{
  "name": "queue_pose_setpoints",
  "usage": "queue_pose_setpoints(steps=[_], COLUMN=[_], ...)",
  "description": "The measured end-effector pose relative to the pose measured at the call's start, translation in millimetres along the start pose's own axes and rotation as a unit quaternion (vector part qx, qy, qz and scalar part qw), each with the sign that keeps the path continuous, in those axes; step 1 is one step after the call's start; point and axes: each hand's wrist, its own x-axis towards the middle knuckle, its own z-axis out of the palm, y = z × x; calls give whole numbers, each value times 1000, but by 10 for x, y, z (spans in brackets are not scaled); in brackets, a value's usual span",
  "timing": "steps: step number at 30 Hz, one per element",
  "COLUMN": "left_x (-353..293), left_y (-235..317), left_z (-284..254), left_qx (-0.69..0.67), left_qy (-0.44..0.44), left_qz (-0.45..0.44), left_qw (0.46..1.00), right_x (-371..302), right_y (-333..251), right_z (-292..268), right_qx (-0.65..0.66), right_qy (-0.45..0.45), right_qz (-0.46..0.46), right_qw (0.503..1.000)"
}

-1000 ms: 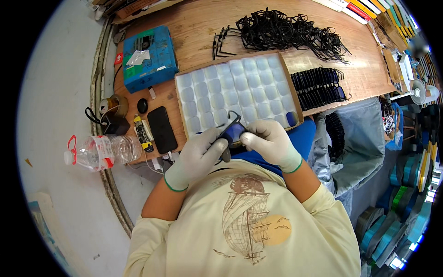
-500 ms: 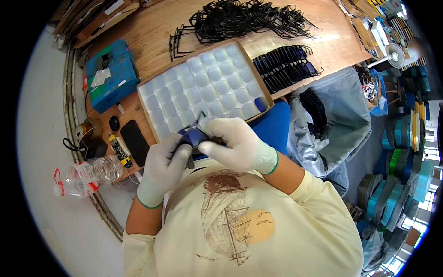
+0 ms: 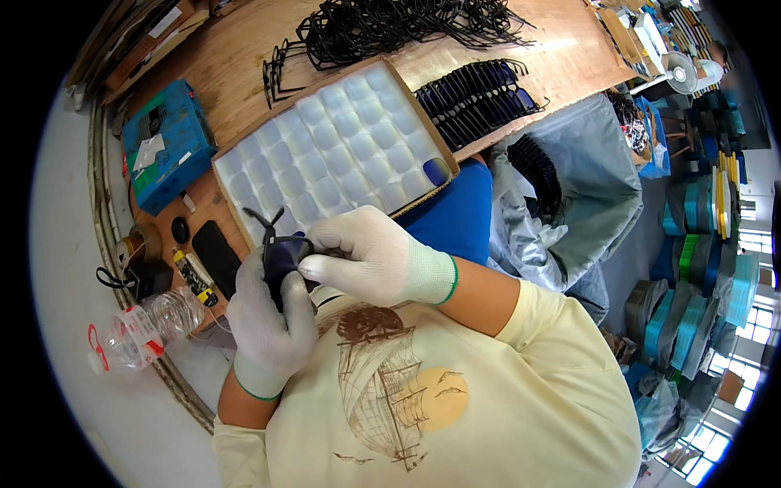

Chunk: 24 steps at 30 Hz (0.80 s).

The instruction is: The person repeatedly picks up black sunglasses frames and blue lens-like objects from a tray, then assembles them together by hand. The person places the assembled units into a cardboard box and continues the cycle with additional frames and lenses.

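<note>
A pair of dark sunglasses (image 3: pixel 281 254) with bluish lenses is held in front of my chest, tilted, its arms sticking up and away. My left hand (image 3: pixel 272 321), in a white glove, is closed around one side of the frame. From the right, my gloved right hand (image 3: pixel 366 256) pinches the frame's near lens edge between thumb and fingers. Part of the sunglasses is hidden behind the gloves. Just beyond my hands lies a shallow cardboard box (image 3: pixel 444 146) with rows of pale, film-like lenses. One dark blue lens (image 3: pixel 436 171) sits in its right corner.
Black frames (image 3: pixel 390 32) lie heaped at the back. Rows of dark glasses (image 3: pixel 476 102) stand right of the box. A grey bag (image 3: pixel 602 154) with glasses hangs beyond the table's right edge. Leftward are a blue box (image 3: pixel 175 150), a phone (image 3: pixel 216 253) and a plastic bottle (image 3: pixel 134 333).
Both hands have moved left with the sunglasses, which have turned so their arms point up and away. The whole view has shifted slightly.
</note>
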Motion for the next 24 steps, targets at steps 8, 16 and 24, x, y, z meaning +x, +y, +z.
queue_pose_setpoints(steps=[8,16,24], left_x=[191,260,117], left_y=[-17,-960,-1170], left_z=[-187,-9,594], left_qx=[106,-3,294], left_qy=[-196,-155,-223], left_qz=[-63,-231,-189], left_qw=[973,961,910], right_x=[43,-99,-153], right_y=[290,256,265], right_z=[172,-132,-23], right_qx=[-117,-73,-88], right_qy=[166,-13,6], right_qz=[-104,-110,-34], right_qw=[974,991,995])
